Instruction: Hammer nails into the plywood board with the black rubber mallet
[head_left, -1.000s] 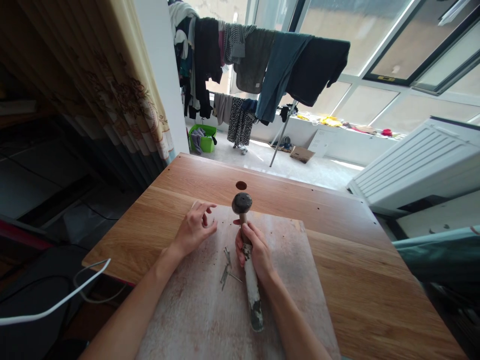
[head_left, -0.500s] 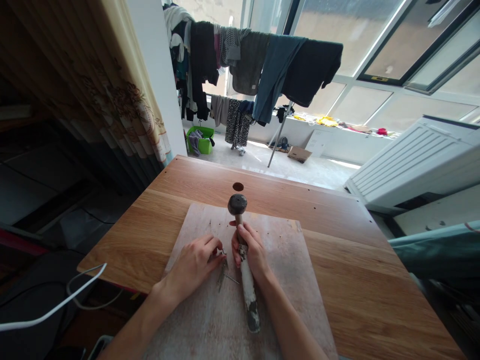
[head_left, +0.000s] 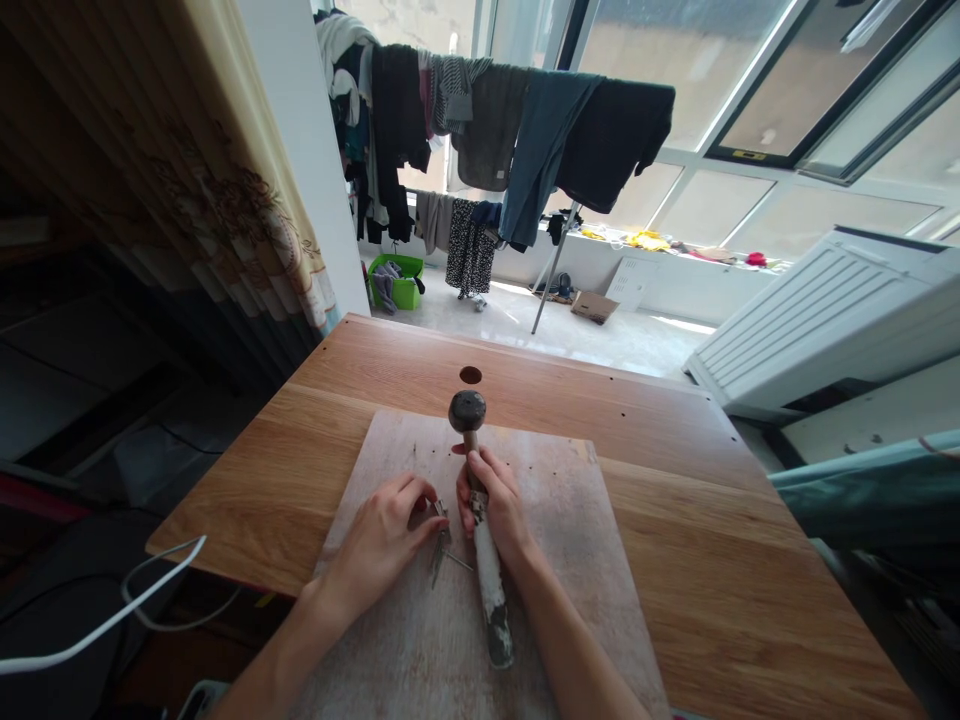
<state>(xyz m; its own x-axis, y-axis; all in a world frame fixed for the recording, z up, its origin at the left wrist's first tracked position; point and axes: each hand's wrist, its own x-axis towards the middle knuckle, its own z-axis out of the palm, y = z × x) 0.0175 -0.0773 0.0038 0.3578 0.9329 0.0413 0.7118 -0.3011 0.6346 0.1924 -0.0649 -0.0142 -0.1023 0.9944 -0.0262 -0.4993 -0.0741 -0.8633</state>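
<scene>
My right hand [head_left: 496, 500] is closed round the upper handle of a mallet [head_left: 491, 580]. The mallet's rounded dark head points away from me, and its worn, pale-coated handle slants towards me. To its left, my left hand [head_left: 390, 525] is bent over a small bunch of thin metal nails [head_left: 439, 550], thumb and forefinger pinching at the top of the bunch. One separate nail [head_left: 459, 562] lies between the bunch and the mallet handle. Beneath both hands is a pale, stained wooden board [head_left: 570, 560].
The board rests on a wooden table [head_left: 712, 530] that has a round hole [head_left: 470, 375] near its far edge. A white cable [head_left: 112, 622] hangs at the left. Beyond stand a clothes rack with laundry [head_left: 555, 130], a green basket [head_left: 405, 292] and a white appliance [head_left: 810, 310].
The whole view has shifted slightly. Both hands keep nearly the same places, the right still round the mallet and the left at the nails.
</scene>
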